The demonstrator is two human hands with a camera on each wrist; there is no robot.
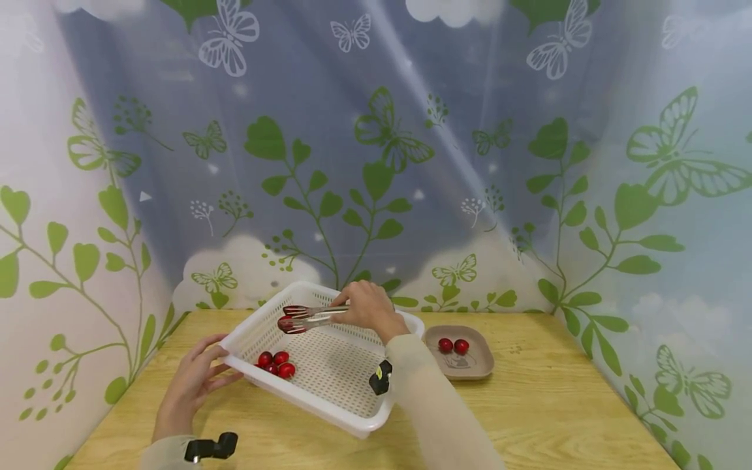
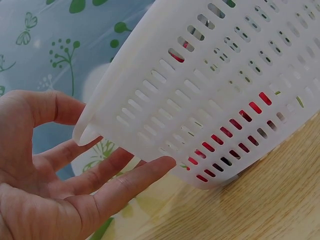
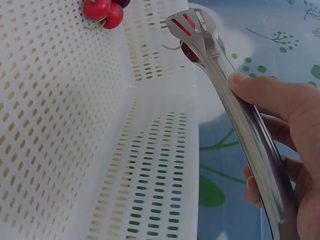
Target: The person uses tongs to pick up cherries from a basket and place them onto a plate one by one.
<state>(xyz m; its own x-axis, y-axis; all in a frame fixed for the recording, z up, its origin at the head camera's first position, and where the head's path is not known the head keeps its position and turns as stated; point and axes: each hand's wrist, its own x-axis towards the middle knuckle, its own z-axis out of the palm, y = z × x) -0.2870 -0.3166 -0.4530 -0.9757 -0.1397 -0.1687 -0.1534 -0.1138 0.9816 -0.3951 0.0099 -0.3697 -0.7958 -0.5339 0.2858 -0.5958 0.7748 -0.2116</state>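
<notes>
Just ahead of the right grip, which clasps metal tongs, a red fruit sits between the tips, over the white basket; squeeze lightly, evenly. Leftward, the left grip holds the basket's corner; brace it firmly.

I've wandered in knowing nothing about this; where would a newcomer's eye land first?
Probably on the bright red fruits clustered at the left end of the white basket, which dominates the wooden table. Next come the metal tongs in the right hand, holding another red fruit above the basket. To the right, two more fruits lie on a light-brown plate.
</notes>
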